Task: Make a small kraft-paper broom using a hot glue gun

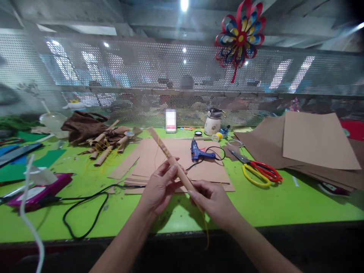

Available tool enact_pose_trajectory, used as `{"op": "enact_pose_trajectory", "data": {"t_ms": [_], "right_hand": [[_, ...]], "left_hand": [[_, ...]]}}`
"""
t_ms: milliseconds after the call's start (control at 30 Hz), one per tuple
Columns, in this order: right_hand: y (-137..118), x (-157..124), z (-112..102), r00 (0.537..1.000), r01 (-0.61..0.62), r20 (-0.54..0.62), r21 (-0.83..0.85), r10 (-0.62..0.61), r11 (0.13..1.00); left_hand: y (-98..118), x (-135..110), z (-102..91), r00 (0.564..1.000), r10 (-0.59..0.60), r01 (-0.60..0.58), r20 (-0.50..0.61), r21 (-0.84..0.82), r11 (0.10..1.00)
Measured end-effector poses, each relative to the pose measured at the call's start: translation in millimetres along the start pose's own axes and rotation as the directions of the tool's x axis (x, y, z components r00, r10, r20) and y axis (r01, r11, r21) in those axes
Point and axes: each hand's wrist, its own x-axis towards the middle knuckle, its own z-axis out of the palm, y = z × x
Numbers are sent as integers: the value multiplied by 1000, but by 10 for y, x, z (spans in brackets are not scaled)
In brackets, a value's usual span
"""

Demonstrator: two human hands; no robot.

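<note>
Both my left hand [160, 187] and right hand [212, 201] grasp a rolled brown paper tube [173, 163], slanted just nearer me than the blue glue gun [199, 152] lying on cardboard.

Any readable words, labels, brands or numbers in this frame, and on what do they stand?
None can be read.
Upright card at the mesh: face blurred out.
Cream jar: no legible label.
Blue glue gun: any marking is too small to read.

You grip a rolled brown paper tube [170, 161] in your left hand [160, 187] and right hand [212, 203], above the green table [270, 201] near a blue glue gun [199, 151] and scissors [260, 172].
</note>
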Motion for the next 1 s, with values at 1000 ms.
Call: {"op": "enact_pose_trajectory", "data": {"t_ms": [1000], "right_hand": [[-21, 33, 25, 999, -33, 9, 17, 33, 999]], "left_hand": [[1, -31, 25, 995, -66, 68, -71, 17, 998]]}}
